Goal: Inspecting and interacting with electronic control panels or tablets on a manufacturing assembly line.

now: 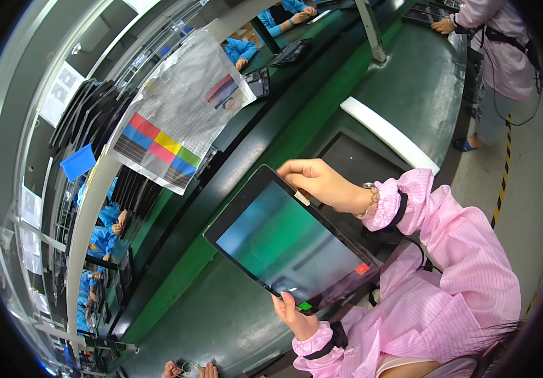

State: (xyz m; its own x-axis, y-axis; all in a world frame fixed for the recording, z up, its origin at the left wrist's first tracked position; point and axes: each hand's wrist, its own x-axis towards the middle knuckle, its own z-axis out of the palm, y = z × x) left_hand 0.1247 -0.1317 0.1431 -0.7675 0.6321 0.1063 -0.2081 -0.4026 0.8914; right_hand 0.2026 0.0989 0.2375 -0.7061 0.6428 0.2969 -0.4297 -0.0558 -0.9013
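Handling a black tablet (pixel 284 233), tilted in mid-air over the green bench (pixel 196 321), glass toward the head camera. Grasping one long edge with the left hand (pixel 296 318); grasping the opposite long edge, near the top corner, with the right hand (pixel 325 183). At the rim, just beside the right fingers: a small white piece (pixel 301 198); cannot tell if pinched or attached. Looks like a screen-checking step, judging by pose. Probably calls next for an even two-sided hold, off the glass, away from the red sticker (pixel 362 269) and green sticker (pixel 305 307).

Outward: mind the black panel (pixel 353 154) behind the right hand, partly hidden, then the white strip (pixel 388 134) lying along its far side. Farther off, mind the metal post (pixel 372 38) and, to the left, the hanging paper sheet (pixel 164 138). Seems roomiest lower left along the bench, short of another person's hands (pixel 208 370) and white cable (pixel 189 367) at the bottom.
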